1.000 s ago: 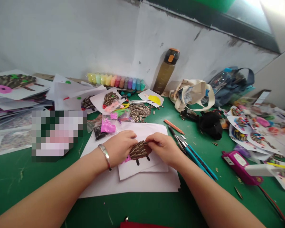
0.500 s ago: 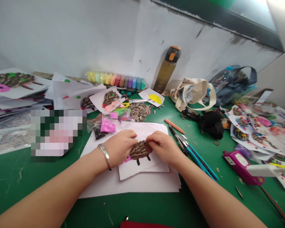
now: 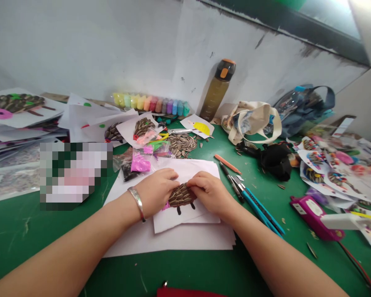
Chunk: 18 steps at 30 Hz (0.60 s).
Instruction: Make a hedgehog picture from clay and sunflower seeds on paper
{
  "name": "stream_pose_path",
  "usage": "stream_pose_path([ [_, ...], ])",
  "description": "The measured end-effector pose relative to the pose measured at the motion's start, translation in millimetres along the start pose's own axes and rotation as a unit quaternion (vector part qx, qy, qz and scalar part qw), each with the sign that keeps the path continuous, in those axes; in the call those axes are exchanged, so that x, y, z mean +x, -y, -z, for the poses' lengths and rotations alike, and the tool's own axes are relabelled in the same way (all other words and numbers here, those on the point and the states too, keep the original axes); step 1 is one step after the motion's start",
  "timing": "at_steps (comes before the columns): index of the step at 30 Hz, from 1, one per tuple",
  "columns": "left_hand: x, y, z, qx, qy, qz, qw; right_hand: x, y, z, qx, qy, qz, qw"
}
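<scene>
Head view: sunflower-seed collage on white card, light, fragile, best held by the card edge; left hand, right hand atop, grip unclear.

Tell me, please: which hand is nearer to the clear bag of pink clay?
Left. The left hand is just below and to the right of the clear bag of pink clay; the right hand is farther right, beyond the sunflower-seed picture.

Bare left forearm, wide silver bangle, bare right forearm
</scene>
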<state>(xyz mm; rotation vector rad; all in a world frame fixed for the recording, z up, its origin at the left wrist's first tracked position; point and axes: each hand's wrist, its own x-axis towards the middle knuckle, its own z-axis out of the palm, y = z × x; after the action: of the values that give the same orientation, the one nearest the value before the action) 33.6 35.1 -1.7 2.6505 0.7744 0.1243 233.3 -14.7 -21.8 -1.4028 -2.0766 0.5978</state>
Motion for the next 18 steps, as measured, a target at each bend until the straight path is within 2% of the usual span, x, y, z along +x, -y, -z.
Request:
stream_pose_path([
  [7,-0.8,0.9,-0.1,0.004,-0.009,-0.005,1.0,-4.9,1.8,7.6,-0.035,-0.017,-0.038,0.999],
  [18,-1.1,0.9,-1.8,0.0,-0.022,-0.013,1.0,-3.2,5.8,4.7,-0.076,0.009,-0.032,0.997],
])
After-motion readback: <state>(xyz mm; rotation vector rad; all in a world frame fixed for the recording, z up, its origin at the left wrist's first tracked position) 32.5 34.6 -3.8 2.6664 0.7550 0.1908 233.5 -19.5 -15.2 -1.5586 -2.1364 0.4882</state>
